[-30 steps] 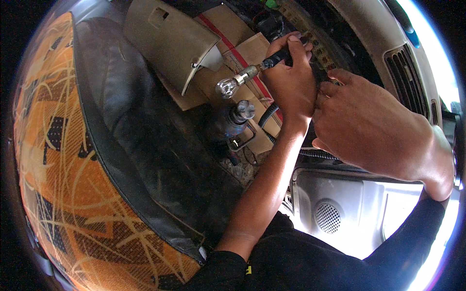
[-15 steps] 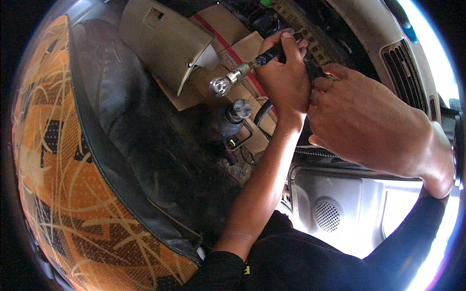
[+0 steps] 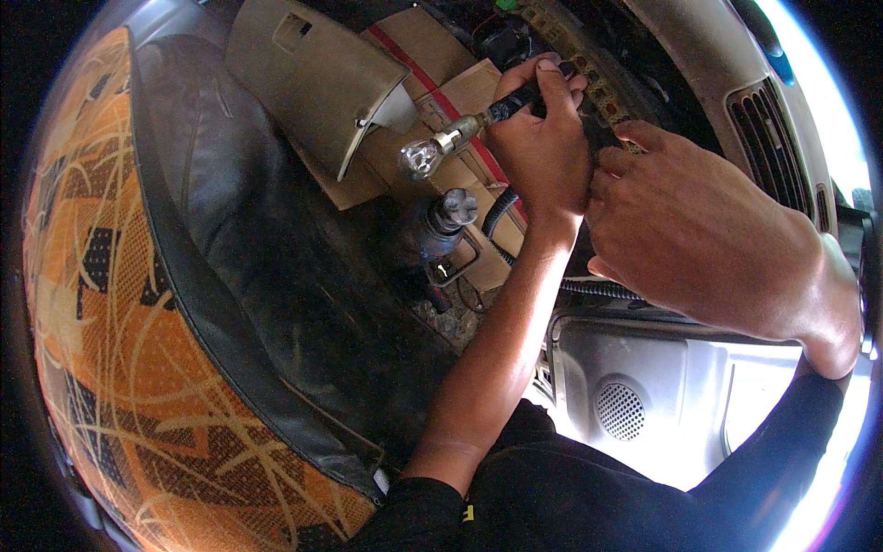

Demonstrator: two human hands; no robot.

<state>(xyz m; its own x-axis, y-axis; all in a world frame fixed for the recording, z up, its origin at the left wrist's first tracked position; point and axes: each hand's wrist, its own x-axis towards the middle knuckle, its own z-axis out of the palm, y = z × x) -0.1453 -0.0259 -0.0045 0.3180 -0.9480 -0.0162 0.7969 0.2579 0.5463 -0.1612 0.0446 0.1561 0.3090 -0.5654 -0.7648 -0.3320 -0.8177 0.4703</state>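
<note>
My left hand (image 3: pixel 543 156) is wrapped round the black-taped end of a test lamp (image 3: pixel 457 135), a clear glass bulb in a metal socket. The bulb sticks out to the left, away from my fingers. Close beside the wrist, my right hand (image 3: pixel 704 235) is closed with its back toward me. Its fingertips are mostly hidden, so whatever they pinch cannot be made out. Just beyond both hands runs a dusty yellowish strip with a row of slots (image 3: pixel 600 99), under the dashboard.
A beige glovebox lid (image 3: pixel 313 78) hangs over cardboard (image 3: pixel 432 51) at the far left. Below the lamp stands a dark bottle-shaped jack (image 3: pixel 441 225). An orange patterned seat (image 3: pixel 138 322) fills the left. A dashboard vent (image 3: pixel 768 143) and door panel (image 3: pixel 635 368) lie right.
The lamp's bulb has shifted very slightly right, and both hands have edged the same way. Their grips look the same.
</note>
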